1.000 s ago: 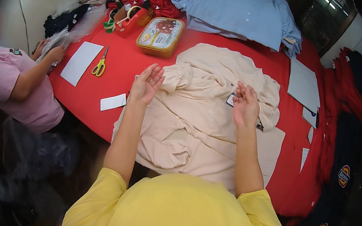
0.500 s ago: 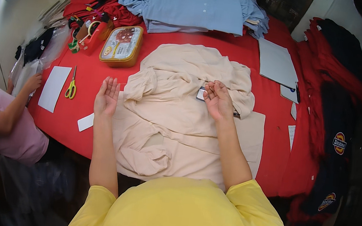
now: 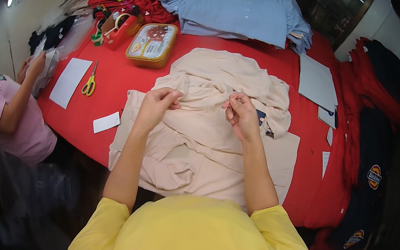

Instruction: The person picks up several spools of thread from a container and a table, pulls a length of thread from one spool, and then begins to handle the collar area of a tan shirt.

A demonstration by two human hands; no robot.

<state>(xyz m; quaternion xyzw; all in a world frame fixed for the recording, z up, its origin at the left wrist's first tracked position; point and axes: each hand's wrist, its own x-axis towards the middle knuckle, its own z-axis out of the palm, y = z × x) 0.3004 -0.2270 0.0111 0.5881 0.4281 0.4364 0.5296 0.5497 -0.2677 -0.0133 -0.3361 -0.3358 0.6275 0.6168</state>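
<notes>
A beige cloth garment point(image 3: 220, 122) lies rumpled in front of me, its folds bunched under both hands. Over its left part, my left hand point(image 3: 160, 103) is closed, thumb and fingertips pinched together. My right hand point(image 3: 240, 111) is likewise pinched, a short gap to the right of the left one. Whatever lies between the fingers of either hand is too small to make out. A dark tag point(image 3: 261, 117) shows beside my right hand, and a small dark piece point(image 3: 269, 133) sits on the cloth just below it.
Yellow-handled scissors point(image 3: 89, 85), a white sheet point(image 3: 70, 82) and a white card point(image 3: 106, 123) lie left on the red tabletop point(image 3: 78, 129). Beyond are a lidded tub point(image 3: 152, 44) and blue shirts point(image 3: 230, 7). Dark garments point(image 3: 370, 157) hang right. A person in pink point(image 3: 12, 115) works at left.
My left hand has turned from an open palm with a thin thread-like line beside it to a pinch, and moved right, nearer my right hand. The view has shifted slightly.
</notes>
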